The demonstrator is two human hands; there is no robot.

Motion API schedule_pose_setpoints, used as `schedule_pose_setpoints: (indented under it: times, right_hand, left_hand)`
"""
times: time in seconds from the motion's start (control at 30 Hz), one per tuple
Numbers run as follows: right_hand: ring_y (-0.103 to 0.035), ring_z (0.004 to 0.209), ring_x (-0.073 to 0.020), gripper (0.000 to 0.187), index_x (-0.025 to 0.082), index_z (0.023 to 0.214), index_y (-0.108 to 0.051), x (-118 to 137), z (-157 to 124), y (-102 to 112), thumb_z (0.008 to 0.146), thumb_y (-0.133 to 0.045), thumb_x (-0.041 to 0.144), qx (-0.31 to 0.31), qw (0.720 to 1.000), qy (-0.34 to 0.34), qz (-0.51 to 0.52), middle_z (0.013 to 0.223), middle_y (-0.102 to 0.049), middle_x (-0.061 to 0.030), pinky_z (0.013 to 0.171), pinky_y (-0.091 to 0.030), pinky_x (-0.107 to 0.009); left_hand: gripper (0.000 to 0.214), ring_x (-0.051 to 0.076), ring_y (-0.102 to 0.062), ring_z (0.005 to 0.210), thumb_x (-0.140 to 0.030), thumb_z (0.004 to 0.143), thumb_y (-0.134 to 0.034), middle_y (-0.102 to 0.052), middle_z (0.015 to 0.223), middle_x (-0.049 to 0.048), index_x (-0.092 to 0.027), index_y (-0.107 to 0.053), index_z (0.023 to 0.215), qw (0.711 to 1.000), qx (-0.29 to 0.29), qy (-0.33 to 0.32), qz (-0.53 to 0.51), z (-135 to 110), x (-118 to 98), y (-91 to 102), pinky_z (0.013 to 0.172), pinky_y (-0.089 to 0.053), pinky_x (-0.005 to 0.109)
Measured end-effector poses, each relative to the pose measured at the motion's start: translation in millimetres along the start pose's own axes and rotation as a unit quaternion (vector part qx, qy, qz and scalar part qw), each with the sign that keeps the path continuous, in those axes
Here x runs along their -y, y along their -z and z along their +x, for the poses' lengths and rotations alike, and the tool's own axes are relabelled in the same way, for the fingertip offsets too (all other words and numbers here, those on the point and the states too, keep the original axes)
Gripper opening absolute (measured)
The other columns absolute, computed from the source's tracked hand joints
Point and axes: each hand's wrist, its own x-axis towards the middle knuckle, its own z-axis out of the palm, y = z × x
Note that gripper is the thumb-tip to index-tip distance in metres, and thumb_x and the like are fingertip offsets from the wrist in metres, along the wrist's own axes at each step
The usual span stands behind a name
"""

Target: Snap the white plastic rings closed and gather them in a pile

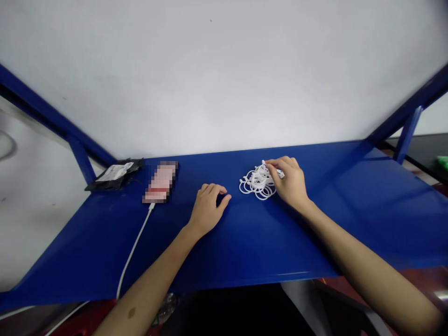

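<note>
A pile of thin white rings with small knobs point(258, 183) lies on the blue tabletop point(224, 252), right of centre. My right hand point(289, 179) is over the pile's right side, thumb and index finger pinched on one white ring near its knob. Its other fingers are curled, and part of the pile is hidden behind them. To the left of the pile, my left hand point(208, 207) rests low over the tabletop. Its thumb and fingers are apart, with nothing between them, and a gap separates it from the rings.
A phone point(161, 182) with a blurred-out screen lies to the left, a white cable point(135, 247) running from it over the front edge. Behind it on the left is a black plastic packet point(115, 173) with a white label. Blue frame bars point(408, 135) flank the table; a white wall stands behind.
</note>
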Motion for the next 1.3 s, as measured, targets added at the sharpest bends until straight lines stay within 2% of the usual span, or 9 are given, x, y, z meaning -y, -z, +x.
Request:
schedule_pose_setpoints:
  times: [0.2, 0.33, 0.43, 0.6, 0.77, 0.87, 1.0, 1.17, 1.3]
  right_hand:
    - [-0.056, 0.091, -0.0282, 0.031, 0.019, 0.109, -0.074, -13.2, -2.6, -9.6, 0.099, -0.045, 0.027, 0.036, 0.999, -0.014, -0.034, 0.098, -0.066, -0.0131, 0.083, -0.051, -0.048]
    - [-0.055, 0.115, -0.0309, 0.037, 0.017, 0.123, -0.068, -6.2, -2.1, -7.0, 0.102, -0.042, 0.033, 0.056, 0.998, 0.019, -0.011, 0.121, -0.067, -0.0144, 0.099, -0.047, -0.054]
    - [-0.047, 0.134, -0.0344, 0.046, 0.017, 0.135, -0.061, -2.6, -2.9, -7.7, 0.101, -0.046, 0.044, 0.12, 0.991, 0.05, -0.029, 0.138, -0.061, -0.0141, 0.108, -0.041, -0.059]
    - [-0.043, 0.141, -0.0362, 0.056, 0.017, 0.139, -0.058, -1.0, -8.9, -16.8, 0.099, -0.046, 0.055, 0.214, 0.97, 0.074, -0.088, 0.146, -0.055, -0.0143, 0.114, -0.036, -0.061]
    - [-0.036, 0.145, -0.0369, 0.062, 0.016, 0.141, -0.056, 2.5, -11.5, -21.3, 0.098, -0.045, 0.06, 0.231, 0.962, 0.08, -0.124, 0.152, -0.048, -0.0136, 0.12, -0.028, -0.059]
    - [-0.031, 0.148, -0.0368, 0.062, 0.021, 0.144, -0.053, 3.1, -12.7, -23.0, 0.097, -0.046, 0.061, 0.237, 0.961, 0.079, -0.119, 0.156, -0.043, -0.0104, 0.122, -0.024, -0.061]
    - [-0.021, 0.151, -0.037, 0.068, 0.023, 0.149, -0.046, 3.0, -15.8, -26.4, 0.096, -0.042, 0.065, 0.241, 0.961, 0.086, -0.109, 0.159, -0.038, -0.0087, 0.122, -0.019, -0.063]
    - [-0.014, 0.153, -0.0361, 0.071, 0.031, 0.155, -0.031, 2.7, -16.6, -28.2, 0.095, -0.044, 0.066, 0.241, 0.961, 0.089, -0.097, 0.159, -0.038, -0.0031, 0.123, -0.014, -0.064]
    - [-0.012, 0.153, -0.0366, 0.073, 0.026, 0.157, -0.028, 7.1, -12.5, -21.4, 0.096, -0.046, 0.062, 0.221, 0.966, 0.087, -0.105, 0.159, -0.038, -0.0071, 0.123, -0.013, -0.065]
  left_hand:
    - [0.007, 0.022, -0.056, 0.099, -0.024, 0.094, -0.061, -0.067, 0.098, 0.0034, -0.019, -0.06, 0.098, 1.0, 0.016, 0.0, 0.006, -0.3, 0.5, -0.4, 0.092, -0.043, 0.042]
    - [0.008, 0.022, -0.056, 0.1, -0.025, 0.094, -0.061, -0.067, 0.099, 0.0039, -0.019, -0.06, 0.099, 1.0, 0.017, -0.004, 0.009, -0.8, -0.4, -1.4, 0.091, -0.044, 0.041]
    - [0.008, 0.023, -0.057, 0.099, -0.025, 0.093, -0.061, -0.068, 0.099, 0.0046, -0.019, -0.061, 0.098, 1.0, 0.01, -0.013, 0.015, -1.3, -0.3, -2.3, 0.089, -0.044, 0.041]
    - [0.008, 0.022, -0.058, 0.098, -0.025, 0.093, -0.061, -0.068, 0.099, 0.0044, -0.019, -0.061, 0.098, 1.0, 0.008, -0.015, 0.016, -1.3, -1.0, -2.2, 0.089, -0.045, 0.041]
    - [0.008, 0.023, -0.057, 0.1, -0.026, 0.093, -0.061, -0.068, 0.101, 0.0041, -0.02, -0.062, 0.098, 1.0, 0.023, -0.003, 0.02, -1.2, -1.8, -0.8, 0.091, -0.044, 0.042]
    - [0.008, 0.023, -0.057, 0.1, -0.025, 0.093, -0.061, -0.067, 0.101, 0.004, -0.019, -0.062, 0.098, 1.0, 0.024, -0.005, 0.02, -1.5, -1.5, -0.6, 0.091, -0.044, 0.042]
    - [0.007, 0.023, -0.057, 0.1, -0.025, 0.093, -0.06, -0.067, 0.101, 0.0042, -0.02, -0.062, 0.097, 1.0, 0.021, -0.008, 0.016, -1.8, -1.6, -0.7, 0.091, -0.043, 0.042]
    - [0.009, 0.023, -0.056, 0.099, -0.027, 0.094, -0.059, -0.067, 0.1, 0.0046, -0.019, -0.062, 0.097, 0.999, 0.02, -0.018, 0.019, -2.4, -0.9, -0.5, 0.091, -0.043, 0.043]
    - [0.01, 0.024, -0.056, 0.101, -0.025, 0.097, -0.054, -0.066, 0.104, 0.006, -0.019, -0.061, 0.102, 0.999, 0.005, -0.022, 0.023, -2.9, 2.8, -3.4, 0.091, -0.045, 0.043]
